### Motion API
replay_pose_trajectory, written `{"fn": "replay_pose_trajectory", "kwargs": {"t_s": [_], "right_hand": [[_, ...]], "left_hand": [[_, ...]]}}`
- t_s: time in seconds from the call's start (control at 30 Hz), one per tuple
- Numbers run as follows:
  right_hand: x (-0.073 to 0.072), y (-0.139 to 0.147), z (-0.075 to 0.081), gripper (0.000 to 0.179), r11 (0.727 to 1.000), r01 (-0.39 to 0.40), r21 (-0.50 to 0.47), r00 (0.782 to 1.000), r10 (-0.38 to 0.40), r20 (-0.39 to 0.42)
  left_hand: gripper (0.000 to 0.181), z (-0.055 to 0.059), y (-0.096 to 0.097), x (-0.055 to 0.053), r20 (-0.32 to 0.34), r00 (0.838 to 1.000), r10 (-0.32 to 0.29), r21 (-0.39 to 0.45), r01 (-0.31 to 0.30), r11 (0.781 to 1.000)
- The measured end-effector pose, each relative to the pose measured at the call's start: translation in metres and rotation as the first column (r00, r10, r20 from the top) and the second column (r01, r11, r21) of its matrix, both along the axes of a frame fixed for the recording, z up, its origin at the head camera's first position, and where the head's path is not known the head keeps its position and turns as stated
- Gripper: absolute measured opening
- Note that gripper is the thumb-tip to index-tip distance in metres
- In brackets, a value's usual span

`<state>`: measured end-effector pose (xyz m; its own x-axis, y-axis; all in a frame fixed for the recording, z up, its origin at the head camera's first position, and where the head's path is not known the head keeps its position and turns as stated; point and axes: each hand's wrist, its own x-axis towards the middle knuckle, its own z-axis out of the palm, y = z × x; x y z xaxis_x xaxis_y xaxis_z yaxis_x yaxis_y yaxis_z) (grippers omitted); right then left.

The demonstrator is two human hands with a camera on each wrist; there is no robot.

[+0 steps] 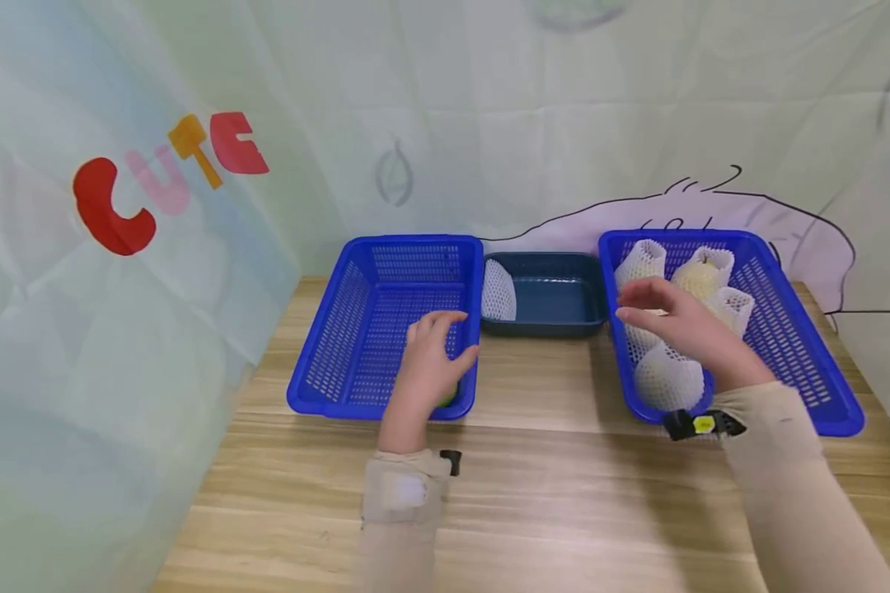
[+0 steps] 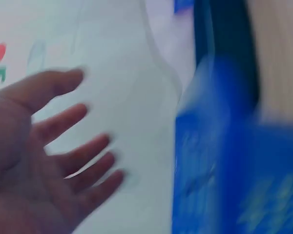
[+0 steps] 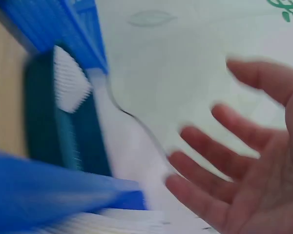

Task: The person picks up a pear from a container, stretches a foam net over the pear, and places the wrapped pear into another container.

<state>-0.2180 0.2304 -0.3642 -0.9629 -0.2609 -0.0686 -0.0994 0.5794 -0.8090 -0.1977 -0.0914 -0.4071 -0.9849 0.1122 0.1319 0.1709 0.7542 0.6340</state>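
Note:
My left hand [image 1: 428,369] is over the right side of the left blue basket [image 1: 319,354], holding nothing, its fingers loosely bent. Below it a bit of something green [image 1: 448,396] shows; the rest is hidden by the hand. My right hand [image 1: 686,333] hovers above the left part of the right blue basket [image 1: 801,350], thumb and fingers apart. Several pale round fruits in white foam nets fill that basket, among them a pear-like fruit [image 1: 697,280] and a netted fruit [image 1: 669,379]. In the wrist views, both the left palm [image 2: 19,161] and the right palm [image 3: 278,180] hold nothing.
Between the baskets stands a dark teal tray [image 1: 556,328] with a white foam net [image 1: 498,290] at its left end. All three stand on a wood-grain table [image 1: 534,494]. A printed curtain [image 1: 489,148] hangs behind and at the left.

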Motion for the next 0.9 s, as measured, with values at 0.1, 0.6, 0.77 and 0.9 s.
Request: {"fn": "replay_pose_trajectory", "kwargs": {"t_s": [0.1, 0.6, 0.77, 0.9], "right_hand": [[0.008, -0.013, -0.029, 0.048, 0.989, 0.136, -0.062, 0.990, -0.139, -0.038], [0.000, -0.040, -0.099, 0.040, 0.921, 0.347, -0.176, 0.915, -0.373, -0.150], [-0.003, -0.040, -0.098, 0.038, 0.917, 0.346, -0.197, 0.919, -0.374, -0.126], [-0.003, -0.040, -0.099, 0.038, 0.915, 0.352, -0.197, 0.916, -0.380, -0.127]], "left_hand": [[0.054, 0.005, -0.024, -0.007, 0.188, 0.982, -0.032, -0.094, 0.051, 0.994], [0.064, -0.027, -0.036, -0.029, 0.443, 0.897, 0.013, -0.292, 0.131, 0.948], [0.060, -0.032, -0.039, -0.031, 0.454, 0.891, 0.019, -0.304, 0.135, 0.943], [0.053, -0.028, -0.041, -0.031, 0.443, 0.897, 0.006, -0.321, 0.152, 0.935]]}}
